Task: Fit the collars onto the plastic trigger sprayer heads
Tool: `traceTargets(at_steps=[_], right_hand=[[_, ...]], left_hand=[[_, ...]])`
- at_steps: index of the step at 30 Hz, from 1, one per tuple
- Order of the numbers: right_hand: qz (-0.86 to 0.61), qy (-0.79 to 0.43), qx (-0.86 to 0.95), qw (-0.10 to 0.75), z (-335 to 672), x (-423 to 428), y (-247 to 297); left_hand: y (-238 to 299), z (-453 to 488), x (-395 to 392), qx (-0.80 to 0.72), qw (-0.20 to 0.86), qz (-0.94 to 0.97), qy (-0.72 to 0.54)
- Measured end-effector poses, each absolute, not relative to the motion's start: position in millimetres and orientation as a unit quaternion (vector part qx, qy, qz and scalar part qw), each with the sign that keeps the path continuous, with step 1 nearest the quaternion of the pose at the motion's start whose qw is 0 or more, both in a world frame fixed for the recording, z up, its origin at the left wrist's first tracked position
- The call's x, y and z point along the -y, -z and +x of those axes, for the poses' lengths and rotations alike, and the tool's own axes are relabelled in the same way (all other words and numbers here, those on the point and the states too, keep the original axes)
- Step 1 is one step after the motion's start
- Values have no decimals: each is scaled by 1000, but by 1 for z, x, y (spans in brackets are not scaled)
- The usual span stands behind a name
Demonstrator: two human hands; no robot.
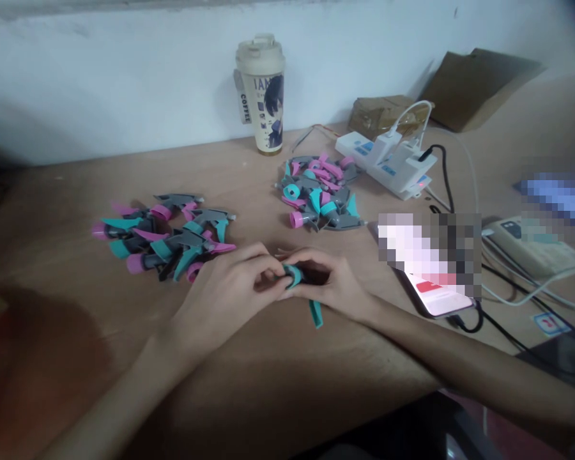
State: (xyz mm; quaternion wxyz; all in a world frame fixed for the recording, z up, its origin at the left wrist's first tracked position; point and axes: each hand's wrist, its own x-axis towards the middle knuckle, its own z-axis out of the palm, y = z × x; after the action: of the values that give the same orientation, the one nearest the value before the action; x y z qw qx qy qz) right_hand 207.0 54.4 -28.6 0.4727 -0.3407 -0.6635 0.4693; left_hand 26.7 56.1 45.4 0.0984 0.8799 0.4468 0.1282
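Observation:
My left hand (234, 278) and my right hand (340, 281) meet over the near middle of the table. Between them is a trigger spray head (294, 275) with a teal collar; its dark body is mostly hidden by the fingers. My right hand is wrapped round the body, and a teal lever sticks out below that palm. The left thumb and fingers pinch the collar end. To the left lies a pile of grey spray heads (172, 241) with pink and teal levers and collars. A second, similar pile (321, 191) lies beyond my hands.
A cream coffee tumbler (263, 96) stands by the wall. At the right are a white power strip (393, 166) with plugs, a lit phone (431, 287) on a cable, a pale power bank (536, 246) and cardboard boxes (474, 89). Cables run along the right side.

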Motion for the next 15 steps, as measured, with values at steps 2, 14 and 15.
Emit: traceTargets(at_steps=[2,14,15], right_hand=[[-348,-484,649,473,206,-54,28],[-321,-482,631,516,204,-52,24],[-319,-471,640,517,204,-52,24]], left_hand=[[-43,30,-55,-486,126,852,-150],[-68,22,-56,-518,206,812,-173],[-67,22,-56,-529,217,802,-172]])
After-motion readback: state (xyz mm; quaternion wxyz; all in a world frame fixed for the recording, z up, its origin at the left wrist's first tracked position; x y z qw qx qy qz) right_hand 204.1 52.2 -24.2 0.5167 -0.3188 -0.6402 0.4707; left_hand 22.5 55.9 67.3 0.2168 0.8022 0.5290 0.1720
